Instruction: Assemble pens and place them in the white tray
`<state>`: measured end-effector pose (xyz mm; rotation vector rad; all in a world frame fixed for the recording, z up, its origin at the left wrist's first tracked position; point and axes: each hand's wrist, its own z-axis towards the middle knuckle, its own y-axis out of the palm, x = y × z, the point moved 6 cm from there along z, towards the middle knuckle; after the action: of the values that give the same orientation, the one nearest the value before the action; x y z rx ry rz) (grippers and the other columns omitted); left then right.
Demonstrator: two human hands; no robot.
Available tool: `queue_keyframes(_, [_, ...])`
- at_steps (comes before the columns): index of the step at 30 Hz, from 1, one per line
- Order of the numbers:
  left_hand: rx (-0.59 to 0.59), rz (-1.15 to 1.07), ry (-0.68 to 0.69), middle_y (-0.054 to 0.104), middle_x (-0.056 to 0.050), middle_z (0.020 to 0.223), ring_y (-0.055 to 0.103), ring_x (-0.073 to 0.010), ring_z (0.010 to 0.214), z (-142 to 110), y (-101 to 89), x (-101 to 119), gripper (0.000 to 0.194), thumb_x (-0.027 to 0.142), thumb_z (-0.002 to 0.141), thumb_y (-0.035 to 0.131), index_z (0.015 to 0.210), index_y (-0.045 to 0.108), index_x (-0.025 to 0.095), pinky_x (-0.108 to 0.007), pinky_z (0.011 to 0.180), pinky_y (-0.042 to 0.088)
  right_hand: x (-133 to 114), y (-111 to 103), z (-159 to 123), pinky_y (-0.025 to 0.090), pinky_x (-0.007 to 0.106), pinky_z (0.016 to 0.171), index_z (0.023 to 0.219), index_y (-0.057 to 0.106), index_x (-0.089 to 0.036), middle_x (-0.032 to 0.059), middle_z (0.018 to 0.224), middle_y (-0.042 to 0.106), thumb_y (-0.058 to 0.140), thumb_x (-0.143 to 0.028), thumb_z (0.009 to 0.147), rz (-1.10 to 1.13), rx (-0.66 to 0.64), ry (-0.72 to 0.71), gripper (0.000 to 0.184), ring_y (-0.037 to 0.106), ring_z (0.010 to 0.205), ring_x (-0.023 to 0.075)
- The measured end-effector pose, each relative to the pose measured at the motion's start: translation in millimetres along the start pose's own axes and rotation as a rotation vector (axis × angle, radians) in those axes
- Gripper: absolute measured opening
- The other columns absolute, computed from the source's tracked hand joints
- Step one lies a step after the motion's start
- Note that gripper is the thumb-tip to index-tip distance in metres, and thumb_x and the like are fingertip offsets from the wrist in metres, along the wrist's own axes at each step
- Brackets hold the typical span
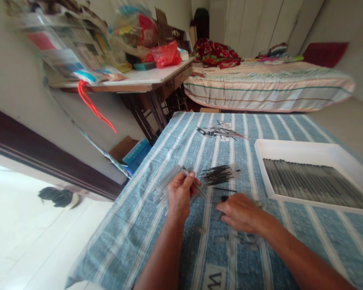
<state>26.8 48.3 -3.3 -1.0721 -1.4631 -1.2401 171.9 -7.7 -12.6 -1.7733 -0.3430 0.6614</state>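
My left hand (180,191) is closed, pinching a thin clear tube (201,192) between thumb and fingers. Beside it lies a pile of similar translucent tubes (163,187), partly hidden by the hand. My right hand (238,211) is low over the cloth with its fingers curled together. A small dark piece (224,198) shows at its fingertips, too blurred to name. Between and beyond the hands sits a bundle of thin black sticks (219,175), with one loose black stick (225,189) in front. Small translucent pieces (238,239) are scattered below my right hand.
A white tray (261,177) on the right holds a row of dark, slim sticks (314,181). Farther back on the striped cloth (139,225) lies a loose heap of dark thin pieces (220,131). Beyond stand a cluttered side table (139,78) and a bed (269,88).
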Motion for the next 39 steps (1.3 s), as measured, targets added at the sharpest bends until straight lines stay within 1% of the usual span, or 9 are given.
queue_keyframes(2, [0.006, -0.013, 0.002, 0.062, 0.001, 0.057, 0.041, -0.0038, 0.037, 0.4, -0.9, 0.0, 0.023, 0.035, 0.071, 0.065, 0.066, 0.059, 0.014, -0.017, 0.036, 0.027, -2.9, 1.1, 0.5, 0.028, 0.026, 0.054, 0.076, 0.064, -0.018, 0.0067, 0.069, 0.068, 0.052, -0.025, 0.079, 0.016, 0.010, 0.002, 0.014, 0.061, 0.063, 0.0186])
queue_keyframes(4, [0.015, -0.038, 0.016, 0.063, 0.000, 0.058, 0.042, -0.0039, 0.037, 0.9, -2.4, 1.0, 0.022, 0.034, 0.073, 0.065, 0.067, 0.059, 0.014, -0.016, 0.036, 0.027, -0.4, -0.8, 0.8, 0.027, 0.025, 0.052, 0.072, 0.061, -0.018, 0.0030, 0.063, 0.065, 0.056, -0.023, 0.075, 0.138, 0.050, 0.025, 0.008, 0.056, 0.058, 0.0153])
queue_keyframes(6, [0.030, -0.069, 0.036, 0.064, 0.001, 0.059, 0.043, -0.0039, 0.038, 1.2, -4.4, 2.6, 0.020, 0.033, 0.074, 0.064, 0.069, 0.058, 0.014, -0.016, 0.037, 0.028, 6.2, -3.6, 0.9, 0.027, 0.022, 0.050, 0.071, 0.057, -0.018, -0.0024, 0.056, 0.057, 0.058, -0.022, 0.072, 0.353, 0.101, 0.072, 0.004, 0.049, 0.052, 0.0109])
queue_keyframes(9, [0.045, -0.113, 0.055, 0.064, 0.001, 0.059, 0.044, -0.0041, 0.038, 0.8, -6.2, 4.7, 0.019, 0.031, 0.075, 0.063, 0.071, 0.056, 0.015, -0.016, 0.038, 0.030, 12.9, -4.9, 1.9, 0.028, 0.019, 0.046, 0.071, 0.050, -0.019, -0.0077, 0.049, 0.045, 0.057, -0.020, 0.072, 0.695, 0.161, 0.110, 0.008, 0.039, 0.045, 0.0071])
queue_keyframes(15, [0.025, -0.151, 0.036, 0.064, 0.001, 0.060, 0.045, -0.0041, 0.038, -1.7, -3.1, 5.9, 0.018, 0.030, 0.075, 0.063, 0.072, 0.055, 0.015, -0.015, 0.038, 0.030, 10.0, 1.9, 4.1, 0.035, 0.018, 0.042, 0.071, 0.044, -0.020, -0.0077, 0.050, 0.047, 0.055, -0.022, 0.074, 1.033, 0.171, 0.174, 0.012, 0.047, 0.042, 0.0081])
queue_keyframes(20, [0.012, -0.146, 0.033, 0.065, 0.001, 0.060, 0.046, -0.0039, 0.038, -2.3, -1.5, 5.2, 0.018, 0.030, 0.075, 0.064, 0.071, 0.054, 0.015, -0.015, 0.038, 0.030, 7.6, 3.6, 5.0, 0.041, 0.019, 0.044, 0.070, 0.043, -0.020, -0.0062, 0.054, 0.051, 0.055, -0.021, 0.074, 1.116, 0.200, 0.192, 0.013, 0.049, 0.044, 0.0083])
queue_keyframes(26, [0.007, -0.101, 0.015, 0.065, 0.001, 0.060, 0.046, -0.0038, 0.038, -3.4, 0.2, 3.3, 0.019, 0.031, 0.075, 0.063, 0.071, 0.055, 0.015, -0.015, 0.037, 0.030, 8.9, 3.7, 5.5, 0.042, 0.020, 0.045, 0.071, 0.043, -0.020, -0.0056, 0.056, 0.054, 0.056, -0.021, 0.074, 1.129, 0.232, 0.200, 0.013, 0.052, 0.044, 0.0086])
queue_keyframes(33, [-0.009, -0.068, -0.038, 0.068, -0.001, 0.064, 0.049, -0.0053, 0.038, -4.6, 4.1, -0.6, 0.022, 0.035, 0.076, 0.061, 0.073, 0.054, 0.015, -0.016, 0.036, 0.032, 9.8, 6.9, 6.7, 0.044, 0.020, 0.048, 0.074, 0.045, -0.020, -0.0056, 0.057, 0.054, 0.055, -0.025, 0.077, 1.180, 0.343, 0.185, 0.011, 0.057, 0.048, 0.0102])
queue_keyframes(39, [-0.002, -0.087, -0.030, 0.067, 0.000, 0.062, 0.051, -0.0077, 0.037, -5.0, 6.2, -4.1, 0.022, 0.036, 0.075, 0.061, 0.075, 0.051, 0.017, -0.017, 0.035, 0.035, 9.0, 1.2, 2.6, 0.039, 0.019, 0.047, 0.071, 0.046, -0.020, -0.0059, 0.052, 0.051, 0.052, -0.026, 0.079, 0.942, 0.520, 0.175, 0.012, 0.053, 0.047, 0.0095])
